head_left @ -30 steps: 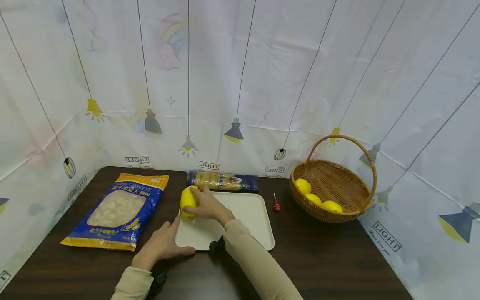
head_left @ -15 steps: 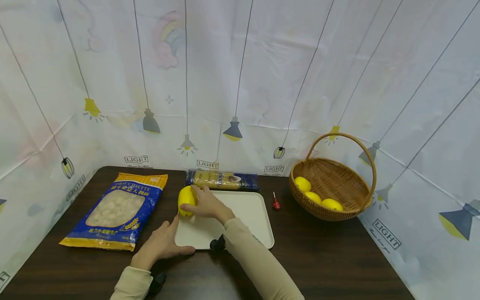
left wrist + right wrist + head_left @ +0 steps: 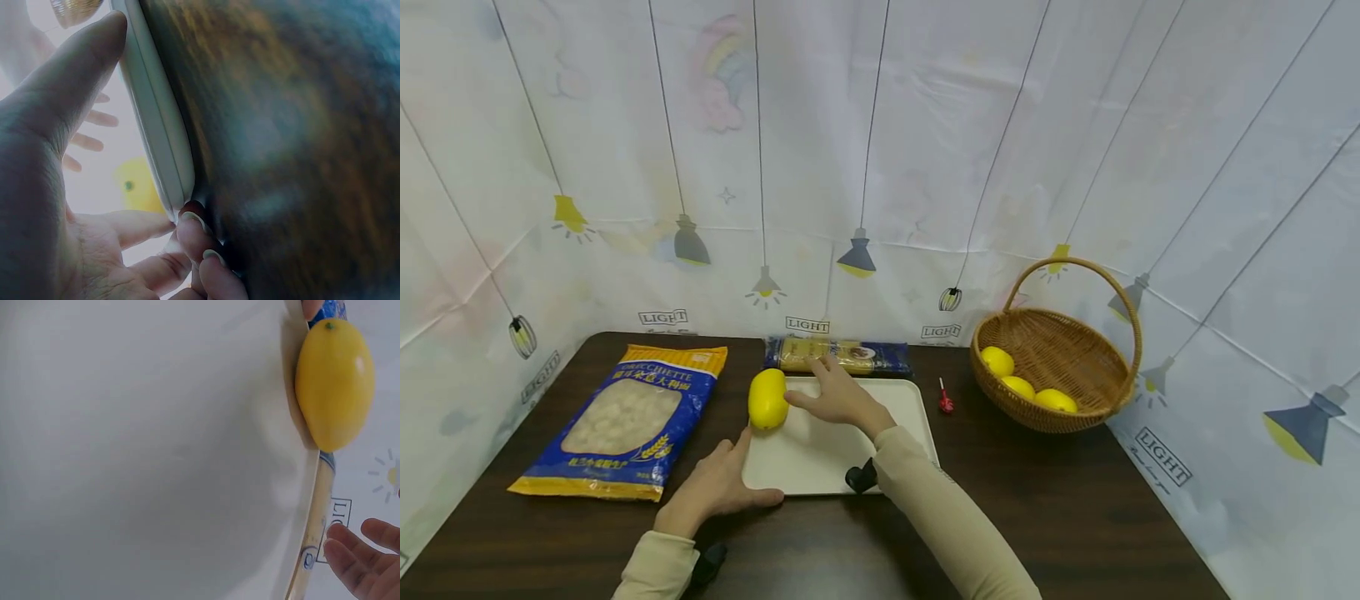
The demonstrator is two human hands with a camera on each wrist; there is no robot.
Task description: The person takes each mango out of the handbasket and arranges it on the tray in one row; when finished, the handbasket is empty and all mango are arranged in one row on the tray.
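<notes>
At the left end of a white rectangular tray [image 3: 820,454] sits a large yellow mango [image 3: 768,400], its green stem spot showing in the right wrist view. My right hand [image 3: 842,400] is over the tray just right of the mango, fingers spread and holding nothing. In the right wrist view a gap separates the fingers from the mango [image 3: 335,384]. My left hand [image 3: 718,483] grips the tray's near left corner, thumb along the front rim. The left wrist view shows fingertips [image 3: 195,234] curled at the tray's edge [image 3: 156,106].
A blue-and-yellow pasta bag [image 3: 625,421] lies at the left. Behind the tray is a long pasta packet [image 3: 880,357]. A red lollipop [image 3: 946,402] lies right of the tray. Farther right stands a handled wicker basket [image 3: 1075,350] with lemons [image 3: 1056,400].
My right hand has let go of the mango and drawn back to the right, fingers spreading. The mango stays on the tray's left end. My left hand keeps its place at the tray corner.
</notes>
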